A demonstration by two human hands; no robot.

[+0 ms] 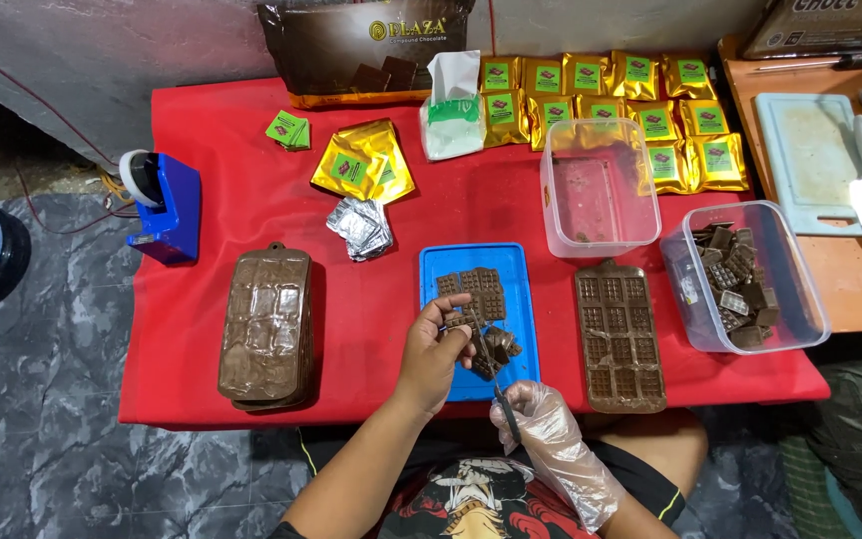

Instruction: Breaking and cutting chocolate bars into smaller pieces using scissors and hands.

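My bare left hand (434, 346) pinches a small chocolate piece (496, 346) just above the blue tray (523, 268). My right hand (548, 419), in a clear plastic glove, grips a dark pair of scissors (503, 401) whose blades reach up to that piece. A few waffle-patterned chocolate bars (479, 289) lie on the tray beyond my fingers. To the right of the tray lies a brown chocolate mould (619, 336).
A stack of brown moulds (266, 329) sits at the left of the red table (391, 210). One clear tub (599, 190) looks nearly bare, another (745, 274) holds chocolate pieces. Gold packets (641, 105), foil wrappers (361, 228), a tissue box (451, 105), a blue tape dispenser (164, 205) and green labels (288, 130) lie farther back.
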